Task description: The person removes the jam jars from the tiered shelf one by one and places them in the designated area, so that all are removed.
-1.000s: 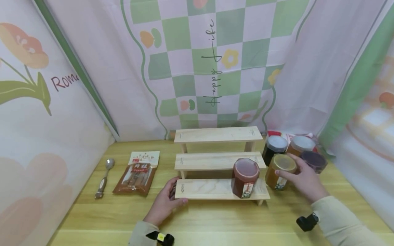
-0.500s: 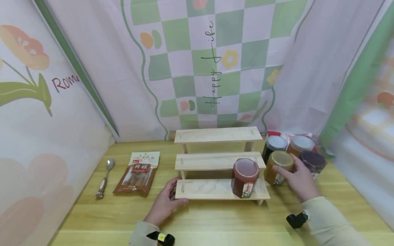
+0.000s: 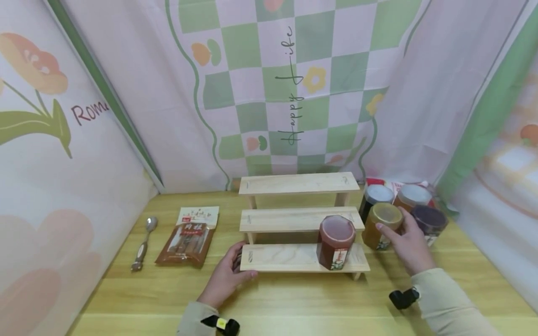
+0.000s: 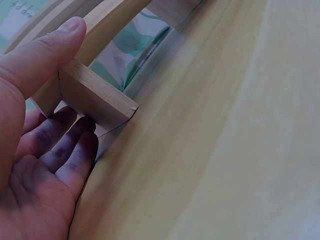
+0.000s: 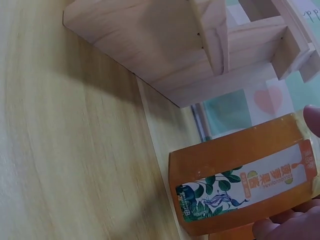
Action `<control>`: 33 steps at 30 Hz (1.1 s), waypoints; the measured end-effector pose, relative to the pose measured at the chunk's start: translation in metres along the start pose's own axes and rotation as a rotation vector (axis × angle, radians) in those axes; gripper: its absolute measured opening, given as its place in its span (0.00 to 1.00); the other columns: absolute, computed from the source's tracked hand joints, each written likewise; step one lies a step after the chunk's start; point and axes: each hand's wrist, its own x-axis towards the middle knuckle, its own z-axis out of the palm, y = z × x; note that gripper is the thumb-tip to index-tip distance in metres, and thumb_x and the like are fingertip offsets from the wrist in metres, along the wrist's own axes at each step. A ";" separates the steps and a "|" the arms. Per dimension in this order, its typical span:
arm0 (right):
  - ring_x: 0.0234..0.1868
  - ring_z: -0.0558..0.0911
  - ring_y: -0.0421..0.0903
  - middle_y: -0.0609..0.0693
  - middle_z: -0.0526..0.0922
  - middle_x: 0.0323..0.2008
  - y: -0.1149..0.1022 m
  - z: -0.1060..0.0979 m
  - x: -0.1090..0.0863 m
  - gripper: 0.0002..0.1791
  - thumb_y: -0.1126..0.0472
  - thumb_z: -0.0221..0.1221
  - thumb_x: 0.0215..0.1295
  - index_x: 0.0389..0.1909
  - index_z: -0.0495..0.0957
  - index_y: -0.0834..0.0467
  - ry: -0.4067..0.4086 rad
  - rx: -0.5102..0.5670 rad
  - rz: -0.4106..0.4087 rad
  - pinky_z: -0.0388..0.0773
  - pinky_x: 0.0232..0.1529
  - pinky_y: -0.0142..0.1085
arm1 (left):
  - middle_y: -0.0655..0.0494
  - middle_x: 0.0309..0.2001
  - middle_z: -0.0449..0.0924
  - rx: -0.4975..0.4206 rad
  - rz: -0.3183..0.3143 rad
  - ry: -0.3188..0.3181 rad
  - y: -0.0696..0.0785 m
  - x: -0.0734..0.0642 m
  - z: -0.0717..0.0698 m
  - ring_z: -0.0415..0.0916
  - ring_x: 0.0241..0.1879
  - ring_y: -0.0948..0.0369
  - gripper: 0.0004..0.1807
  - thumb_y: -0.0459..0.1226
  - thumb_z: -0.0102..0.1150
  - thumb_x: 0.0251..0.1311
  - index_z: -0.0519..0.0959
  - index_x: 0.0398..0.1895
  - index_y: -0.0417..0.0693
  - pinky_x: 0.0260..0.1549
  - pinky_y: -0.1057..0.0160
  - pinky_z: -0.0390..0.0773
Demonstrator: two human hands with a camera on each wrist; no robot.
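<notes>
My left hand (image 3: 227, 275) grips the left end of the lowest step of a three-step wooden rack (image 3: 286, 258). In the left wrist view its thumb lies along the wood and its curled fingers (image 4: 75, 165) touch the rack's end leg (image 4: 97, 97). To the right of the rack, my right hand (image 3: 409, 245) holds an amber hexagonal jar (image 3: 375, 232) by its gold lid, thumb on the near side. The right wrist view shows that jar's printed label (image 5: 245, 182) and its base close over the table. A reddish-brown jar (image 3: 335, 242) stands upright on the lowest step's right part.
Behind the held jar stand a dark jar (image 3: 371, 203) and an orange jar (image 3: 412, 198), both white-lidded. A dark-lidded jar (image 3: 429, 221) is right of my hand. Red-and-white packaging (image 3: 375, 182) lies behind them. A cinnamon packet (image 3: 189, 238) and a metal spoon (image 3: 144, 245) lie left.
My right hand has shifted the amber jar a little toward the back, close to the dark jar and the rack's right end. My left hand keeps its place on the rack.
</notes>
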 end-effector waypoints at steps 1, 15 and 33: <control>0.68 0.65 0.71 0.73 0.60 0.71 0.000 0.000 0.001 0.46 0.50 0.59 0.73 0.79 0.43 0.64 -0.005 0.002 -0.002 0.68 0.64 0.63 | 0.42 0.72 0.64 0.004 0.001 0.003 0.000 0.000 0.000 0.62 0.71 0.44 0.56 0.45 0.77 0.50 0.54 0.78 0.44 0.70 0.46 0.65; 0.68 0.64 0.73 0.74 0.57 0.72 0.006 -0.004 0.004 0.47 0.51 0.59 0.73 0.79 0.41 0.63 -0.022 -0.002 -0.041 0.69 0.67 0.53 | 0.41 0.72 0.64 0.015 0.014 0.020 0.004 0.003 0.001 0.63 0.70 0.44 0.54 0.41 0.76 0.51 0.54 0.78 0.42 0.70 0.47 0.64; 0.65 0.61 0.80 0.82 0.52 0.69 -0.022 -0.025 -0.006 0.51 0.47 0.58 0.73 0.76 0.39 0.74 -0.148 -0.178 -0.090 0.62 0.60 0.74 | 0.43 0.72 0.64 0.007 0.005 0.022 0.000 0.001 0.001 0.62 0.71 0.44 0.55 0.42 0.77 0.49 0.55 0.78 0.44 0.70 0.48 0.64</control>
